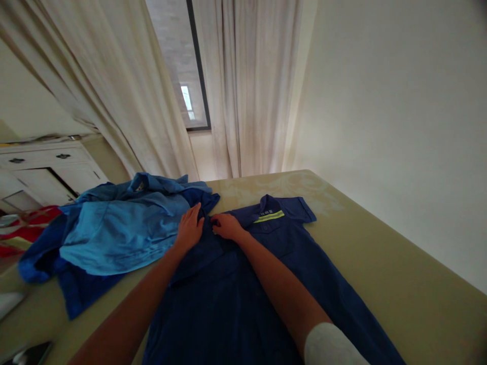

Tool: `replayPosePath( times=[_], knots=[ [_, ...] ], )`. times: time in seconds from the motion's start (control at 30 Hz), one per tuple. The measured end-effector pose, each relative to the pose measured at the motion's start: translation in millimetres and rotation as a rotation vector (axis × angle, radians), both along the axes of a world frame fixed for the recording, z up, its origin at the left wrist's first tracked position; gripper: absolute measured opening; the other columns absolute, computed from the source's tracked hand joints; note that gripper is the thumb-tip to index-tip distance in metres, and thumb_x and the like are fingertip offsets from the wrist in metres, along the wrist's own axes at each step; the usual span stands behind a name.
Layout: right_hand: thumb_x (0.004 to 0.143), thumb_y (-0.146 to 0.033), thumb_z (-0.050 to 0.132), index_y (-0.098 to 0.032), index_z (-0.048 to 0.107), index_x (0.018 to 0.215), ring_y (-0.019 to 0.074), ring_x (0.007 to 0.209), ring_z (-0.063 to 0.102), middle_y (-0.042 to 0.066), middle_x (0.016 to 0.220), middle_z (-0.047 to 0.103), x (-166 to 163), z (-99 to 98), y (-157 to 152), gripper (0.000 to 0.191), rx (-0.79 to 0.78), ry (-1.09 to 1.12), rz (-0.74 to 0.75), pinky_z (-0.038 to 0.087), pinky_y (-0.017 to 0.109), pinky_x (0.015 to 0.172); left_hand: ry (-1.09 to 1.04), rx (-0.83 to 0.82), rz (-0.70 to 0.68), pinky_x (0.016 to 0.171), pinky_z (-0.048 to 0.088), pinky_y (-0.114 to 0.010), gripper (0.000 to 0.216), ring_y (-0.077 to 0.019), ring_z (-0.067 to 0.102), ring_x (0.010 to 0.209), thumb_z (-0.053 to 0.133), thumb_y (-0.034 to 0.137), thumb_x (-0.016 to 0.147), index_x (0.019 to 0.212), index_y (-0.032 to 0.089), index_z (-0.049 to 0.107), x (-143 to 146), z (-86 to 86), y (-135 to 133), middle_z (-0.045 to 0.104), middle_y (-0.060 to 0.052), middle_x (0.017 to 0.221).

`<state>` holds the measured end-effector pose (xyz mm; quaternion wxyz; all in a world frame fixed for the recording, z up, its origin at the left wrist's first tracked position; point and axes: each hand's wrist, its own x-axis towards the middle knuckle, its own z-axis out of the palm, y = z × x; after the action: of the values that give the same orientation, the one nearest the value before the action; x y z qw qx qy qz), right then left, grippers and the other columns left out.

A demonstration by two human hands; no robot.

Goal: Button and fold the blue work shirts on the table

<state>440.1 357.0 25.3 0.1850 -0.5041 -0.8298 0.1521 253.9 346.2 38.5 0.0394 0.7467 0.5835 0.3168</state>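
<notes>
A navy short-sleeved work shirt (274, 243) lies spread on the table, with a yellow-green reflective strip (270, 217) across its chest. My left hand (190, 226) rests on the shirt's left shoulder area, fingers stretched out and flat. Close beside it, my right hand (227, 226) has its fingers curled and pinched on the shirt's cloth near the left side of the chest. The exact fold under the right fingertips is hidden. Just left of my left hand is a pile of blue shirts (125, 223), lighter blue on top and darker blue beneath.
The yellowish table (373, 253) runs to a white wall on the right. Beige curtains (258, 86) hang behind it. At the lower left lie a dark phone-like object (38, 353) and a white object (8, 303). A white cabinet (49, 170) and red items (34, 220) are at the far left.
</notes>
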Motion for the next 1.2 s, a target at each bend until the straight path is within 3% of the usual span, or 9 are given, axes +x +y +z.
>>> replayPosePath(
  times=[0.13,0.3,0.43,0.57,0.67,0.77,0.87,1.0,1.2],
  knots=[
    [0.096,-0.021,0.053,-0.030,0.066,0.141,0.0231,0.106,0.069,0.006,0.122,0.073,0,-8.1,-3,0.047,0.111,-0.036,0.085,0.051,0.033,0.091,-0.166,-0.123,0.069,0.112,0.045,-0.052,0.040,-0.0312,0.063,0.124,0.039,0.042,0.100,0.119,0.021,0.067,-7,-10.8,16,0.073,-0.013,0.126],
    [0.098,-0.020,0.053,-0.029,0.078,0.119,0.0243,0.113,0.062,0.007,0.117,0.069,-2,-11.7,-5,0.033,0.190,-0.055,0.114,0.046,0.035,0.096,-0.276,-0.080,0.085,0.101,0.051,-0.045,0.045,-0.0290,0.068,0.104,0.033,0.056,0.100,0.098,0.022,0.062,-17,-18.7,9,0.073,-0.012,0.104],
    [0.099,-0.021,0.056,-0.025,0.078,0.109,0.0235,0.112,0.059,0.007,0.115,0.067,-3,-9.6,-7,0.025,0.218,-0.023,0.110,0.043,0.035,0.095,-0.246,-0.153,0.152,0.100,0.051,-0.047,0.043,-0.0311,0.067,0.102,0.038,0.059,0.096,0.093,0.021,0.059,-16,-18.1,16,0.071,-0.013,0.100],
    [0.106,-0.042,0.056,-0.022,0.076,0.108,0.0233,0.105,0.060,0.008,0.109,0.066,-3,-9.0,-11,0.029,0.249,0.018,0.085,0.041,0.035,0.093,-0.296,-0.226,0.031,0.108,0.049,-0.043,0.051,-0.0272,0.066,0.112,0.028,0.056,0.098,0.100,0.020,0.065,-26,-7.2,21,0.073,-0.011,0.109],
    [0.096,-0.062,0.068,-0.020,0.073,0.115,0.0249,0.108,0.059,0.009,0.115,0.065,-3,-10.5,-11,0.046,0.292,0.044,0.164,0.040,0.035,0.095,-0.322,-0.281,-0.073,0.112,0.046,-0.042,0.058,-0.0262,0.064,0.118,0.028,0.060,0.100,0.109,0.020,0.069,-40,4.8,15,0.073,-0.009,0.117],
    [0.098,-0.050,0.071,-0.021,0.073,0.117,0.0245,0.109,0.058,0.008,0.116,0.066,-3,-11.5,-9,0.035,0.275,0.024,0.221,0.038,0.035,0.094,-0.239,-0.268,-0.207,0.108,0.049,-0.040,0.055,-0.0269,0.063,0.120,0.044,0.066,0.094,0.113,0.021,0.070,-55,13.1,10,0.071,-0.008,0.122],
    [0.105,-0.037,0.063,-0.021,0.075,0.111,0.0231,0.108,0.058,0.007,0.110,0.067,-4,-10.3,-9,0.020,0.237,0.013,0.204,0.037,0.033,0.091,-0.052,-0.245,-0.289,0.097,0.054,-0.038,0.046,-0.0274,0.065,0.109,0.061,0.064,0.085,0.097,0.021,0.072,-67,15.0,13,0.069,-0.010,0.117],
    [0.110,-0.037,0.054,-0.016,0.075,0.102,0.0231,0.105,0.058,0.010,0.107,0.068,-7,-8.4,-10,0.031,0.248,-0.048,0.157,0.039,0.034,0.091,0.158,-0.220,-0.174,0.093,0.053,-0.042,0.042,-0.0265,0.064,0.089,0.047,0.054,0.094,0.078,0.023,0.069,-71,10.8,24,0.064,-0.009,0.090],
    [0.110,-0.042,0.051,-0.014,0.078,0.099,0.0241,0.106,0.059,0.012,0.108,0.069,-8,-14.3,-7,0.040,0.257,-0.073,0.130,0.042,0.034,0.091,0.196,-0.224,-0.017,0.092,0.053,-0.042,0.030,-0.0287,0.068,0.094,0.047,0.042,0.094,0.089,0.021,0.066,-61,1.3,33,0.070,-0.012,0.096]
  ],
)
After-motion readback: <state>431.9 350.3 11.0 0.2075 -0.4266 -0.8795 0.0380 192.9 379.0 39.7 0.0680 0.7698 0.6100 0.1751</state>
